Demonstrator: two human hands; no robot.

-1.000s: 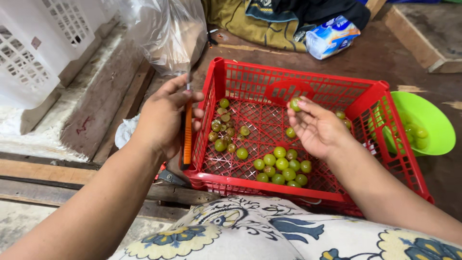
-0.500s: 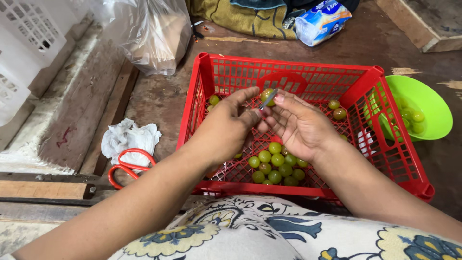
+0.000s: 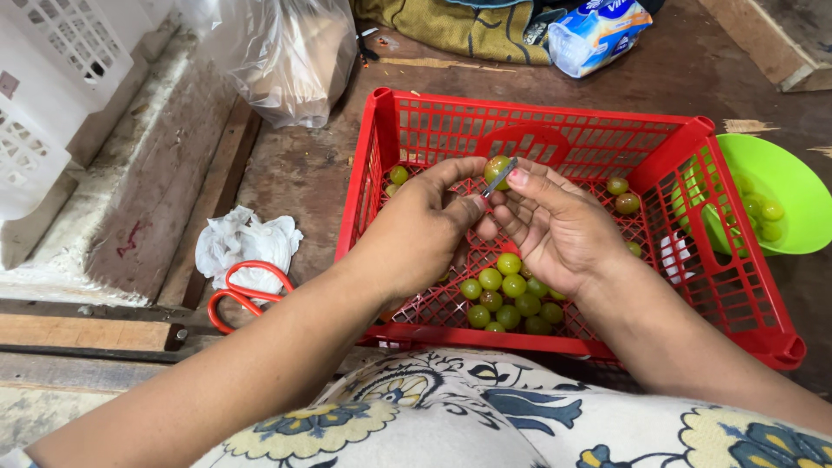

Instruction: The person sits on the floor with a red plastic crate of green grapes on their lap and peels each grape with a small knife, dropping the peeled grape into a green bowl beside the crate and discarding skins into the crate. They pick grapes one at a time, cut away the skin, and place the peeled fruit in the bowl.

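Note:
Both hands meet over the red plastic crate [image 3: 745, 321]. My left hand [image 3: 416, 234] grips a small knife whose thin metal blade [image 3: 500, 179] rests against a round green fruit [image 3: 494, 165]. My right hand [image 3: 555, 225] holds that fruit at its fingertips, thumb next to the blade. The left index finger curls over the fruit's top. The knife's handle is hidden inside my left fist. Below the hands, several green fruits [image 3: 507, 295] lie clustered on the crate's floor, with a few more [image 3: 617, 186] near the far right corner and the far left corner [image 3: 397, 176].
A bright green bowl [image 3: 793, 186] with a few fruits stands right of the crate. Red-handled scissors [image 3: 243, 290] and crumpled white paper [image 3: 234, 247] lie on the left. A plastic bag [image 3: 290, 56], a white basket [image 3: 52, 78] and a blue packet [image 3: 598, 30] sit farther back.
My left hand came from the crate's left edge to the middle and met my right hand. The fruit is now held up between both hands with the blade on it.

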